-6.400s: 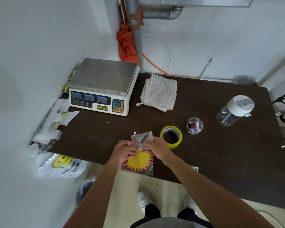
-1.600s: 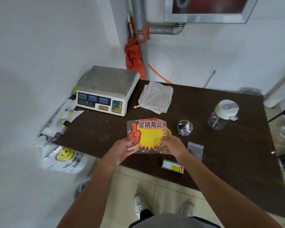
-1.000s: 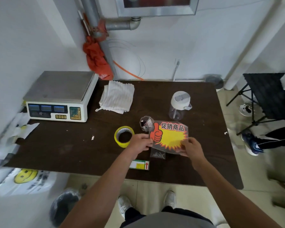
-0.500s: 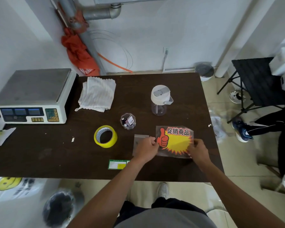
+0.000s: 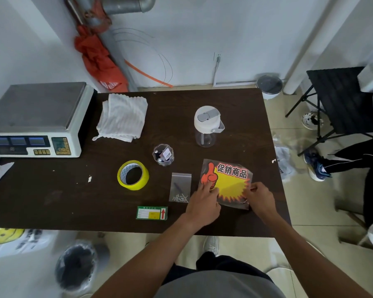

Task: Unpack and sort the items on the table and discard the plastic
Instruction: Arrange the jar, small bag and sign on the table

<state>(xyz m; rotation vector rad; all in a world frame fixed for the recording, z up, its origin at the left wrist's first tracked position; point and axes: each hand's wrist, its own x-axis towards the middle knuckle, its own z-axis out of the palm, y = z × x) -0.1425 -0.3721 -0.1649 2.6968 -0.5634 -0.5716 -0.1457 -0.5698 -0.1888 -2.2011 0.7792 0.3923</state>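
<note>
促销商品 on starburst sign (image 5: 230, 183), red up-arrow on green label card (image 5: 152, 213)

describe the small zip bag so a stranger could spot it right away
Find the dark table. Between its yellow tape roll and the starburst sign lies the small zip bag. Both neighbours are brightly coloured; it is flat and clear.
</note>
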